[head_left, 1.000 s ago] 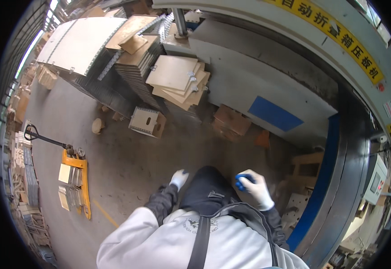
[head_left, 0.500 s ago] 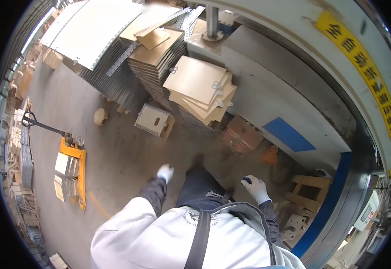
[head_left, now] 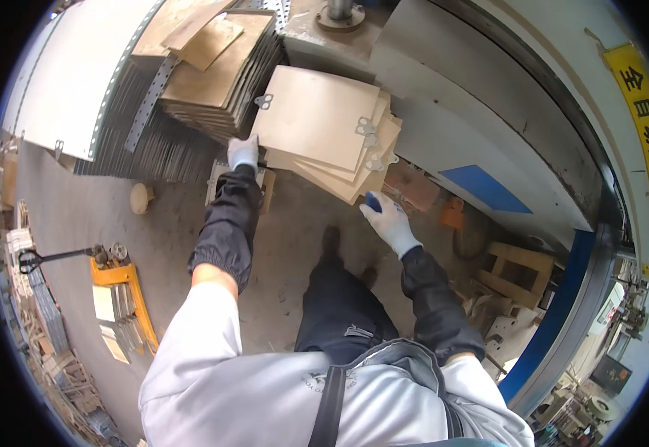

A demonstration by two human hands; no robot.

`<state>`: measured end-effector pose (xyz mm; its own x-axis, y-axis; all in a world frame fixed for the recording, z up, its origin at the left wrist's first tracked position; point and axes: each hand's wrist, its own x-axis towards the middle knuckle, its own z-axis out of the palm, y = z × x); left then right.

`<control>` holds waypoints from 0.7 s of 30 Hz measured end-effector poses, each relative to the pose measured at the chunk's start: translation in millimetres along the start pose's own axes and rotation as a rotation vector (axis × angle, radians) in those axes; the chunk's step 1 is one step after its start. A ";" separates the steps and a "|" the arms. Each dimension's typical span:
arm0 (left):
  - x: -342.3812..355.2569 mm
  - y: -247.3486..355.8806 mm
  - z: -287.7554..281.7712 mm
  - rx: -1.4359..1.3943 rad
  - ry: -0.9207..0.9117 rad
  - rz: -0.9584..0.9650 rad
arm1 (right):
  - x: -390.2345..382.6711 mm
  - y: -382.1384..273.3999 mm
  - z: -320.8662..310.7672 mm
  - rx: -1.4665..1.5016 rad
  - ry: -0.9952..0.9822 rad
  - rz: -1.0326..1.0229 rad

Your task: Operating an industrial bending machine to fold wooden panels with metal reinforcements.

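Observation:
A tilted, fanned stack of thin beige panels with metal tabs stands before me, its top panel [head_left: 317, 115] lying flat with tabs at both sides. My left hand [head_left: 243, 153], in a white glove, reaches to the left corner of that panel; its fingers point forward and look open, and I cannot tell whether they touch it. My right hand [head_left: 389, 222], in a white glove with dark blue fingertips, is at the near right corner of the lower panels, thumb and fingers apart. Nothing shows inside either hand.
Taller stacks of brown boards [head_left: 212, 78] and white perforated panels [head_left: 78, 74] stand at the far left. A grey machine [head_left: 473, 112] with a blue patch bounds the right. A yellow pallet jack [head_left: 140, 309] holds panels at the left. A wooden frame [head_left: 514, 272] lies low right.
I have moved closer to the panel stack. Both hands have gone forward from beside my body, the left to the top panel's left corner, the right to the stack's near right corner.

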<state>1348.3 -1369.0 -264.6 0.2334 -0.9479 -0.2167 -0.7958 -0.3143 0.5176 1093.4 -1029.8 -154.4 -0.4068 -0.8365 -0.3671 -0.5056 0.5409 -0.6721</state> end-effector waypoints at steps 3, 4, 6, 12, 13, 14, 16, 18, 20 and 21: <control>42.7 -39.4 0.3 -0.724 0.048 -0.013 | 50.3 -5.4 20.3 0.144 0.065 0.044; 33.4 -30.6 8.6 -0.789 -0.062 -0.085 | 61.2 9.3 21.9 0.190 0.076 0.094; 18.4 -19.3 2.3 -0.780 -0.267 -0.194 | 74.5 18.0 11.8 0.268 0.011 0.194; 1.9 -29.0 -17.3 -0.552 -0.166 0.104 | 65.7 31.2 28.5 0.564 0.036 0.215; -2.0 -31.0 -19.3 -0.487 -0.138 0.180 | 59.8 34.9 28.4 0.562 0.037 0.205; -18.6 -22.3 -20.0 -0.427 -0.124 0.187 | 51.0 45.7 26.1 0.556 0.049 0.206; -42.4 -9.6 -28.8 -0.353 -0.048 0.196 | 29.2 63.4 19.8 0.544 0.044 0.214; -48.1 -10.3 -43.1 -0.632 -0.113 0.143 | -1.6 83.8 13.4 0.533 0.027 0.241; -72.8 7.2 -60.6 -1.004 -0.383 -0.017 | -46.1 107.0 7.7 0.457 0.078 0.218; -103.3 27.0 -81.6 -1.129 -0.551 -0.130 | -75.0 113.9 1.5 0.380 0.104 0.244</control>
<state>1348.3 -1283.7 -160.7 -0.2054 -0.8451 -0.4936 0.1984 -0.5298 0.8246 1067.4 -905.6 -204.4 -0.5637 -0.6649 -0.4901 -0.0792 0.6342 -0.7691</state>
